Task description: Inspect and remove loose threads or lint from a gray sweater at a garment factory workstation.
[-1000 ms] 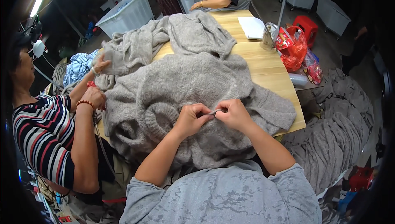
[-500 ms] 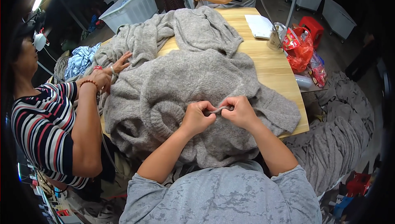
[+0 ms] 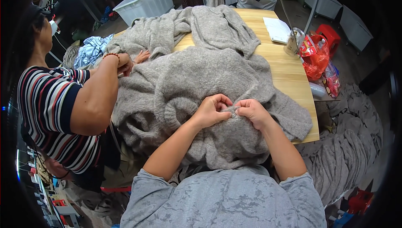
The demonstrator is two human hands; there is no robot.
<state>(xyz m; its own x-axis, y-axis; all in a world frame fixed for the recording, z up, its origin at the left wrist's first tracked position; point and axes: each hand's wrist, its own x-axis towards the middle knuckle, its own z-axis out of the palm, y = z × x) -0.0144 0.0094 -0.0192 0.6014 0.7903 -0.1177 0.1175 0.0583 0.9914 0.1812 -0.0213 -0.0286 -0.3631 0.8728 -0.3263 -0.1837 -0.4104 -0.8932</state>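
A grey knitted sweater lies bunched over the near part of the table, its ribbed collar or cuff curled left of my hands. My left hand is closed, pinching a small raised fold of the knit between thumb and fingers. Close beside it, my right hand pinches the same fold from the other side. Between the fingertips a lighter patch of knit shows; its detail is too small to make out. The sweater's near edge hangs toward my body.
More grey knits lie on the far side of the wooden table. At left a co-worker in a striped shirt reaches onto the cloth. White paper and a red plastic bag sit at right, above heaped knits.
My hands have shifted slightly, and the twisted strip of knit between them is now a bunched fold. The co-worker's arm has reached farther across. The whole view has moved a little.
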